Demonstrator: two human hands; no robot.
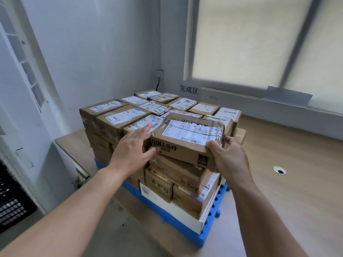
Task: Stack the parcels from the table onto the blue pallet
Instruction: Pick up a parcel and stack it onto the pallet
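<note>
A brown cardboard parcel (187, 140) printed "DOLL" with a white shipping label sits at the near corner of the stack, on top of other boxes. My right hand (228, 154) grips its right end, thumb on top. My left hand (131, 147) lies with straight fingers against the parcel's left end, thumb touching its front face. Under the stack lies the blue pallet (176, 225), loaded with several layers of labelled brown parcels (122, 117).
The pallet rests on a low wooden platform (74, 143) in a room corner. A paper sign (188, 89) hangs on the wall behind. A black crate (11, 201) stands at the left edge. Wooden floor (287, 182) with a round floor socket (279, 170) lies to the right.
</note>
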